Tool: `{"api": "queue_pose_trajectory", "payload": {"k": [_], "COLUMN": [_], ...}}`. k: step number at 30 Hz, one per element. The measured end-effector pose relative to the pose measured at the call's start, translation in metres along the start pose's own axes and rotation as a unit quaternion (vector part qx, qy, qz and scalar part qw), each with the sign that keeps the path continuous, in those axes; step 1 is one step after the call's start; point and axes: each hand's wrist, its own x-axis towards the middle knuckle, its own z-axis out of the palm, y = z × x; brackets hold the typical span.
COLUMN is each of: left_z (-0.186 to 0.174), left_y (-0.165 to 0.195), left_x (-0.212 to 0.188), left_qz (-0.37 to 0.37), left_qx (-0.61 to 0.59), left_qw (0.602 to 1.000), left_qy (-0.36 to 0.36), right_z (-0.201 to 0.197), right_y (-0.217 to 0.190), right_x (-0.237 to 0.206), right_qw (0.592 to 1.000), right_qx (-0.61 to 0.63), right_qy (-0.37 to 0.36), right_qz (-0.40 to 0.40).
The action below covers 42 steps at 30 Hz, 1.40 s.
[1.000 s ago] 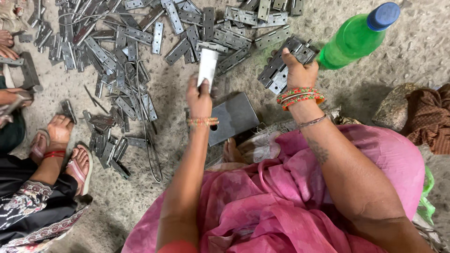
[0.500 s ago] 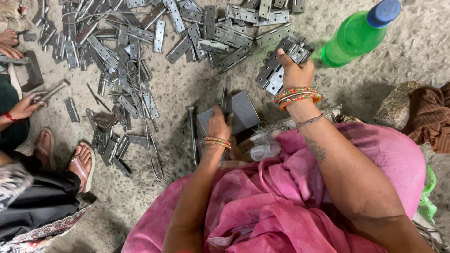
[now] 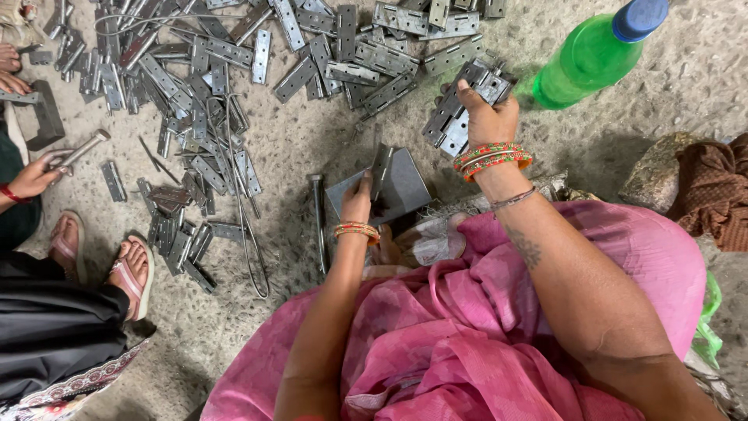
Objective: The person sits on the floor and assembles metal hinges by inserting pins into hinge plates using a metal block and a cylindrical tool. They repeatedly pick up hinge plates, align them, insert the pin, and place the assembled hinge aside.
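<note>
Steel hinge [image 3: 381, 171] — pinched upright by left hand [image 3: 357, 204]

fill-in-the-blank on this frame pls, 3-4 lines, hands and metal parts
1. The left hand holds a grey metal hinge upright on a flat, dark steel ____.
2. The right hand grips a stack of grey metal hinges just left of a ____ plastic bottle with a blue cap.
3. Loose grey hinges lie scattered on the ____ floor.

Missing words: block; green; concrete
</note>
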Motion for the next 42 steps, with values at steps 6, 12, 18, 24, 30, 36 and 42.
{"api": "queue_pose_trajectory", "payload": {"k": [6, 12, 18, 24, 30, 36, 42], "left_z": [-0.005, -0.028, -0.011, -0.008, -0.003, 0.013, 0.01], "left_y": [0.024, 0.024, -0.006, 0.027, 0.019, 0.005, 0.046], "left_x": [-0.012, -0.01, 0.001, -0.027, -0.031, -0.024, -0.056], "left_qz": [-0.175, 0.028, -0.163, -0.052, 0.192, -0.142, 0.252], "left_qx": [-0.301, -0.369, -0.009, -0.151, -0.115, -0.132, -0.181], "left_qw": [0.93, 0.916, 0.98, 0.987, 0.974, 0.981, 0.947], "left_qy": [-0.121, -0.157, -0.11, 0.006, 0.001, -0.003, 0.088], "right_z": [0.005, 0.006, 0.004, 0.002, 0.003, 0.001, 0.001], "right_y": [-0.007, -0.006, -0.001, 0.001, 0.0, 0.0, 0.001], "right_x": [-0.003, -0.005, -0.002, -0.001, -0.001, -0.004, -0.003], "right_qw": [1.0, 0.996, 1.0, 1.0, 1.0, 0.999, 1.0], "right_qx": [-0.016, 0.08, -0.019, 0.002, 0.004, -0.035, 0.011], "right_qy": [0.009, -0.007, -0.009, -0.006, -0.003, 0.0, -0.027], "right_qz": [0.004, 0.047, -0.004, 0.016, 0.017, 0.006, -0.004]}}
